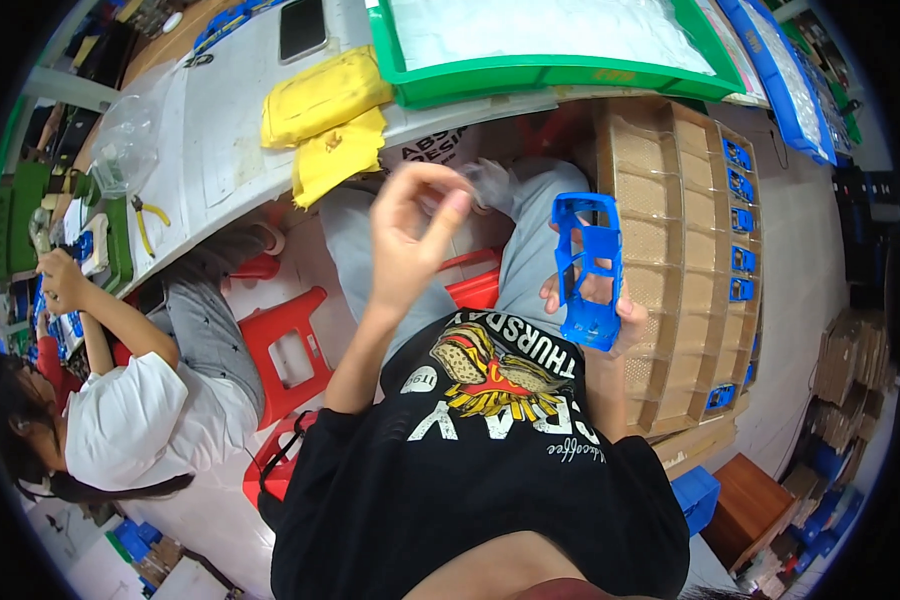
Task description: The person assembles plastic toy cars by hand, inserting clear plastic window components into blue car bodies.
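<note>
In my right hand [625, 315] is a blue plastic toy car body shell [590, 270] with open window gaps, held upright over my right thigh. The fingers grip its lower part from both sides. My left hand [415, 235] is raised to the left of the shell, apart from it. Its fingers curl toward the thumb, tips close together; whether something small is between them I cannot make out. Behind that hand lies a crumpled clear plastic bag [492, 185] by my lap. To the right stands a divided cardboard box [650, 270] with several blue shells [740, 220] in its right-hand column.
On the white table [210, 130] are a green tray [560, 75] with a white lining, yellow cloths [330, 105], a phone [302, 28] and yellow-handled pliers [148, 225]. A co-worker [140, 400] sits at left near a red stool [285, 350]. Cardboard stacks [850, 375] stand at right.
</note>
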Demonstrator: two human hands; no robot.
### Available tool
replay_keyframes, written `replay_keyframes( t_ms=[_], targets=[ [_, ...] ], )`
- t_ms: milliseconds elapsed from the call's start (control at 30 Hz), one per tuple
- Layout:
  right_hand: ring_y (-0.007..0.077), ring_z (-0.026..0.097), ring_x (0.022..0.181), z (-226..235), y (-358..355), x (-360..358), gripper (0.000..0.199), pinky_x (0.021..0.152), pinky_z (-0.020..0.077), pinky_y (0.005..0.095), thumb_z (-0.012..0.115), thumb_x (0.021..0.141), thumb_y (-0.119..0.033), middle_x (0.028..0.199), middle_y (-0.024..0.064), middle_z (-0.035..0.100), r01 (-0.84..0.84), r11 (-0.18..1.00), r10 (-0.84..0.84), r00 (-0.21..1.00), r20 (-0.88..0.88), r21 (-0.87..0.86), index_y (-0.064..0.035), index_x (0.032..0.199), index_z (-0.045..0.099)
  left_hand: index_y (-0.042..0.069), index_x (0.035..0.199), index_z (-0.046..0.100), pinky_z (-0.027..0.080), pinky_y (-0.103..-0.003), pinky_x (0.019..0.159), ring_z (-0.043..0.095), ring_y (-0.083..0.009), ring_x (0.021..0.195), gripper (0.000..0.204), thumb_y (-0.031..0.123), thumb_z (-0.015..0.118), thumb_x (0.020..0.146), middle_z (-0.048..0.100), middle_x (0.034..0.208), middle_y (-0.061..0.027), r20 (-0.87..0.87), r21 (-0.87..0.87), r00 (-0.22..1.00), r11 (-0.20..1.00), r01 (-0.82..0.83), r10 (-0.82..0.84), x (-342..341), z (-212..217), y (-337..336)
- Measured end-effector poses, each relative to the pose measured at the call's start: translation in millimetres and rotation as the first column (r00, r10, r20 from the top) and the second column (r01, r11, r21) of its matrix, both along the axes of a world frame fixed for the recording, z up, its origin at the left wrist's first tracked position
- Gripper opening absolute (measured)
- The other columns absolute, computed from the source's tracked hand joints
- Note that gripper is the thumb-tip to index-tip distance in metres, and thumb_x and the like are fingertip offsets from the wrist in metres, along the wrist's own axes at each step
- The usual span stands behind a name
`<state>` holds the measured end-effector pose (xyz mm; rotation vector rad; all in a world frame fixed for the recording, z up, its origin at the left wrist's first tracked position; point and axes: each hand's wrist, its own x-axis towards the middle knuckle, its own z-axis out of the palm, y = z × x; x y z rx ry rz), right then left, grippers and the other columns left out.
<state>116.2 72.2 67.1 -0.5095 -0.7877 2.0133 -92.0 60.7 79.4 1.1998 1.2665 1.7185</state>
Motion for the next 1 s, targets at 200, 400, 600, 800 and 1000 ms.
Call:
replay_keyframes(
  t_ms=[200, 400, 600, 800, 1000],
  targets=[
    [0.0279, 0.057, 0.068, -19, 1, 2, 0.078, 0.072, 0.0429, 0.0402, 0.055, 0.065, -0.039, 0.109, 0.0240, 0.046, -0.170, 0.985, 0.170, 0.985, -0.006, -0.026, 0.0049, 0.123, 0.028, 0.001, 0.072, 0.052, 0.043, -0.035, 0.072, 0.055, -0.0290, 0.082, 0.012, -0.006, 0.056, 0.063, 0.057, 0.078, -0.0127, -0.841, 0.260, 0.411, 0.929, -0.261, 0.351, -77, -48, -9],
    [0.0248, 0.055, 0.072, -32, -2, -11, 0.066, 0.070, 0.0435, 0.0366, 0.041, 0.079, -0.045, 0.105, 0.0202, 0.048, -0.203, 0.971, 0.200, 0.979, -0.031, -0.124, 0.0036, 0.123, 0.031, 0.001, 0.073, 0.051, 0.043, -0.034, 0.071, 0.055, -0.0266, 0.083, 0.017, -0.004, 0.059, 0.060, 0.056, 0.079, -0.0092, -0.870, -0.089, 0.484, 0.995, 0.039, -0.096, -59, -73, -50],
    [0.0251, 0.053, 0.076, -38, -2, -18, 0.059, 0.072, 0.0418, 0.0345, 0.034, 0.084, -0.043, 0.108, 0.0192, 0.049, -0.125, 0.988, 0.133, 0.987, 0.094, -0.091, 0.0022, 0.122, 0.034, 0.003, 0.076, 0.054, 0.046, -0.033, 0.071, 0.056, -0.0225, 0.090, 0.016, 0.001, 0.060, 0.061, 0.058, 0.087, -0.0079, -0.882, 0.115, 0.466, 0.990, 0.077, 0.067, -30, -51, -54],
    [0.0293, 0.053, 0.088, -24, -7, -26, 0.055, 0.081, 0.0416, 0.0385, 0.034, 0.085, -0.038, 0.113, 0.0199, 0.047, 0.041, 0.985, -0.008, 0.981, 0.195, -0.165, 0.0013, 0.124, 0.032, 0.006, 0.084, 0.053, 0.046, -0.032, 0.070, 0.058, -0.0231, 0.086, 0.023, 0.004, 0.063, 0.063, 0.059, 0.093, -0.0074, -0.763, 0.426, 0.624, 0.859, 0.284, 0.172, 19, -34, -59],
    [0.0316, 0.042, 0.113, -21, -4, -21, 0.069, 0.094, 0.0345, 0.0402, 0.061, 0.073, -0.020, 0.121, 0.0193, 0.041, 0.068, 0.996, -0.068, 0.998, 0.006, 0.049, 0.0017, 0.127, 0.025, 0.006, 0.085, 0.048, 0.046, -0.032, 0.065, 0.059, -0.0235, 0.081, 0.026, -0.005, 0.059, 0.064, 0.060, 0.088, -0.0079, -0.603, 0.423, 0.788, 0.886, 0.188, 0.121, 45, -24, -55]
  ],
)
